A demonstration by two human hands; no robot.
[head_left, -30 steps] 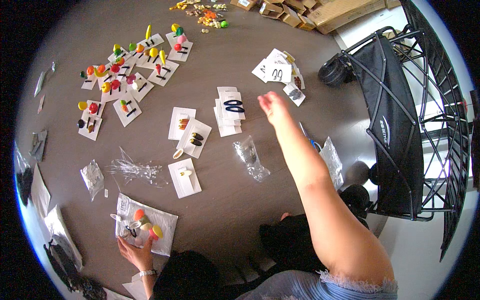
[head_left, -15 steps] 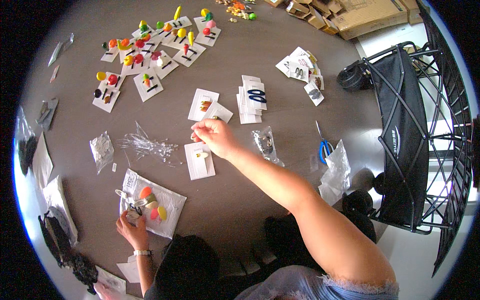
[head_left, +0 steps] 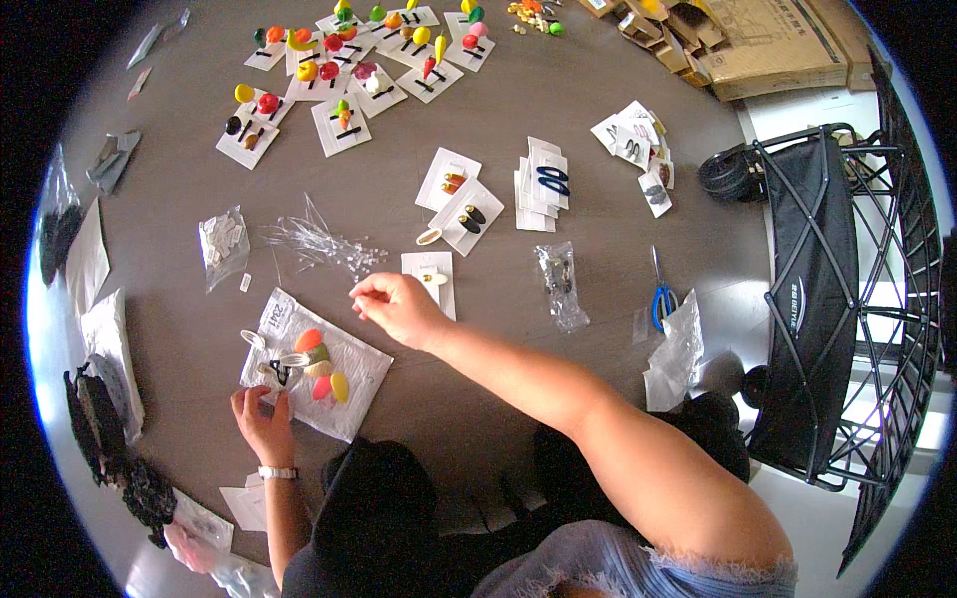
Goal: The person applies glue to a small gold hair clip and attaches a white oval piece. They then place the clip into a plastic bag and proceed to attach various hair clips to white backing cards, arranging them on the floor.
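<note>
My left hand (head_left: 264, 424) rests at the lower edge of a white plastic mailing bag (head_left: 369, 369), thumb and fingers apart around the near side of a small pile. In that pile are dark-and-white hair clips (head_left: 279, 373), a white looped clip (head_left: 253, 340) and coloured ovals, orange (head_left: 308, 341) and yellow (head_left: 339, 387) among them. My right hand (head_left: 401, 311) hovers over the table, fingertips pinched together with nothing visible in them. Beyond it lie a card with a cream clip (head_left: 436, 279), a cream oval clip (head_left: 429, 236) and a card with black clips (head_left: 472, 220).
Clear plastic strings (head_left: 324, 241) and a small bag of white pieces (head_left: 223, 242) lie at the left. Fruit-shaped clips on cards (head_left: 344, 125) spread at the far side. Blue-handled scissors (head_left: 663, 299) and a folded black frame (head_left: 807, 299) are at the right.
My right hand has drawn back toward me from the cards, leaving the cream oval clip beside the black-clip card. My left fingers have loosened at the pile. The whole view has shifted.
</note>
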